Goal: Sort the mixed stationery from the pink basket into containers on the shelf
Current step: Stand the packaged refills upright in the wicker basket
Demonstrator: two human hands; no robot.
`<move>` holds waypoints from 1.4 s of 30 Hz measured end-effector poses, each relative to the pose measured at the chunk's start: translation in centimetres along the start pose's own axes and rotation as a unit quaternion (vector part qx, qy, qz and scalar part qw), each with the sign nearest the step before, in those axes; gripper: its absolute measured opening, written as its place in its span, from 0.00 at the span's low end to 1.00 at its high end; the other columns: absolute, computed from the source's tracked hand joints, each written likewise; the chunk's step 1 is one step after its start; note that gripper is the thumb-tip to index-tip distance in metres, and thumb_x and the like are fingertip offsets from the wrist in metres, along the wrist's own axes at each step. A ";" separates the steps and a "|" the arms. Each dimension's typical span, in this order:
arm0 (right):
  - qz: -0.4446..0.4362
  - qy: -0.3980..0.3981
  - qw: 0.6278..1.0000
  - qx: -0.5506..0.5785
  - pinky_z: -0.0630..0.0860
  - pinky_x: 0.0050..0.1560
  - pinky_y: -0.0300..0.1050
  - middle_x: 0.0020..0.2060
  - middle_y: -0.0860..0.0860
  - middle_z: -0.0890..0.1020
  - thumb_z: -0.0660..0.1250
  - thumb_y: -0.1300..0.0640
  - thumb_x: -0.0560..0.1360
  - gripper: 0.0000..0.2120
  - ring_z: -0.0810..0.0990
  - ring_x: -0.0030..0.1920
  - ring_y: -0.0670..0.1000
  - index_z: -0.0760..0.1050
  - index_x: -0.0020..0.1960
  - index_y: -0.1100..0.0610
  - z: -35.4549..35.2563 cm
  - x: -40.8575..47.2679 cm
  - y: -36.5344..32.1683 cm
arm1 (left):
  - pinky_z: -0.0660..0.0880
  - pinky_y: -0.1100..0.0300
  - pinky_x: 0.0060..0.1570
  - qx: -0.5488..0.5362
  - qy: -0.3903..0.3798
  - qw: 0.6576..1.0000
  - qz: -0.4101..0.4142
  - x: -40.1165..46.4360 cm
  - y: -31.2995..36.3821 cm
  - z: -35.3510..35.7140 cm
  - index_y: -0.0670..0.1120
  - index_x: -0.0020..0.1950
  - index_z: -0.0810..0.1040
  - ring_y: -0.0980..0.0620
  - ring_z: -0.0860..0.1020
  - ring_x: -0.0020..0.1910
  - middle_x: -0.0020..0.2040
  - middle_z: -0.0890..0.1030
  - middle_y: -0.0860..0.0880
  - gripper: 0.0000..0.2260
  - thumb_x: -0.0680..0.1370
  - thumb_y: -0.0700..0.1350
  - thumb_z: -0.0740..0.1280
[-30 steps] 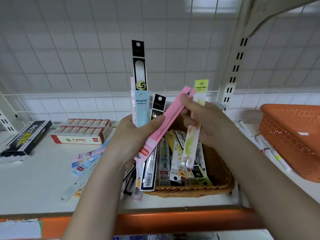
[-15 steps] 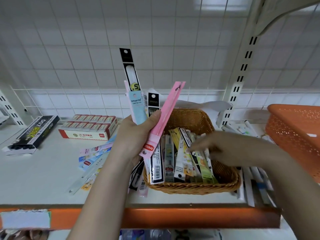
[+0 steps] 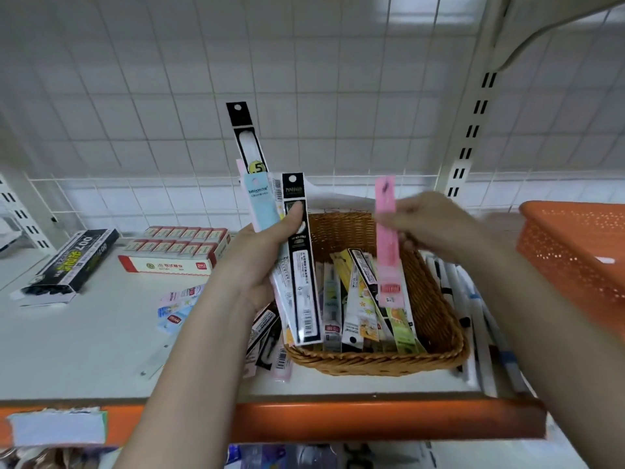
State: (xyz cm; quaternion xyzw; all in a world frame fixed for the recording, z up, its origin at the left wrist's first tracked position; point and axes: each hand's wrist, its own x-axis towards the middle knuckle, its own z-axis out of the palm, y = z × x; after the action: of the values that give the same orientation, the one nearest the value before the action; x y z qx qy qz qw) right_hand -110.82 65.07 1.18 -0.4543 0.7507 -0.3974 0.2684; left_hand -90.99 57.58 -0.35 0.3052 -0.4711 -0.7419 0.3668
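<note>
Mid-sort, centre of frame. Left hand (image 3: 260, 258) gripping a fanned bunch of refill packs (image 3: 301, 265), thumb across the black-and-white pack in front; tall black-headed pack and pale blue pack sticking up behind, toward upper centre. Right hand (image 3: 436, 225), blurred w/ motion, pinching a pink pack (image 3: 387, 245) near its top, pack hanging roughly upright over the wicker basket (image 3: 436, 319). Basket at centre-right on the white shelf (image 3: 84, 333), already holding a row of packs leaning on end along its near side. No pink basket in view.

Step in hand, by judgement: dropping the pink pack into the wicker basket alongside the others. Next move prob. needs lowering it bottom-first into a gap in the row, then letting go w/o knocking neighbours flat; after that, another pack off the left-hand bunch.

Elsewhere: red-and-white box (image 3: 176, 252) and black box (image 3: 71, 262) at middle left; loose packs (image 3: 176, 306) flat on shelf left of the left wrist; a few more under the bunch at basket's near-left corner; pens (image 3: 473, 319) lying right of basket; orange basket (image 3: 575, 252) at right edge.
</note>
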 end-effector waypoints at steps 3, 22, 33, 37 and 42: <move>-0.043 -0.030 0.983 -0.178 0.70 0.33 0.30 0.34 0.45 0.78 0.66 0.47 0.75 0.12 0.74 0.31 0.40 0.79 0.50 0.55 1.9 -0.7 0.5 | 0.80 0.55 0.30 -0.008 -0.017 1.000 0.006 0.0 -0.2 0.3 0.42 0.43 0.78 0.49 0.81 0.29 0.34 0.82 0.45 0.06 0.74 0.44 0.69; -0.211 0.135 0.968 0.017 0.70 0.33 0.28 0.32 0.46 0.81 0.69 0.57 0.74 0.06 0.76 0.30 0.40 0.82 0.42 0.47 0.7 -2.8 1.3 | 0.71 0.66 0.27 -0.033 0.023 0.999 -0.033 1.3 -1.1 0.8 0.46 0.44 0.77 0.55 0.71 0.29 0.31 0.74 0.50 0.11 0.80 0.49 0.59; -0.227 -0.025 0.962 -0.147 0.72 0.54 0.31 0.51 0.38 0.82 0.61 0.57 0.79 0.13 0.78 0.50 0.35 0.77 0.58 0.44 2.1 -3.7 1.5 | 0.82 0.51 0.38 -0.008 -0.015 1.000 -0.021 1.2 -1.9 1.6 0.43 0.45 0.77 0.50 0.81 0.32 0.33 0.81 0.46 0.06 0.74 0.45 0.68; -0.191 -0.045 0.981 -0.012 0.79 0.47 0.40 0.42 0.48 0.85 0.69 0.52 0.74 0.08 0.83 0.42 0.43 0.81 0.52 0.51 5.1 -4.8 0.3 | 0.81 0.50 0.40 0.024 -0.060 0.998 0.007 0.8 -2.3 2.6 0.41 0.50 0.78 0.44 0.82 0.40 0.45 0.82 0.40 0.17 0.65 0.49 0.69; -0.142 -0.007 0.989 0.037 0.79 0.43 0.37 0.40 0.47 0.85 0.71 0.54 0.72 0.08 0.83 0.40 0.42 0.80 0.50 0.49 5.2 -4.3 1.2 | 0.81 0.50 0.45 0.038 -0.058 0.997 0.027 0.2 -2.1 2.1 0.39 0.53 0.79 0.46 0.82 0.42 0.47 0.84 0.40 0.10 0.73 0.42 0.68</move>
State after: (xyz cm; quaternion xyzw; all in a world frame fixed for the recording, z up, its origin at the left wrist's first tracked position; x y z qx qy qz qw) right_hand -105.56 67.40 -2.49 -0.5488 0.6614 -0.4560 0.2312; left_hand -93.31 59.03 -1.57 0.2622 -0.5276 -0.7298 0.3468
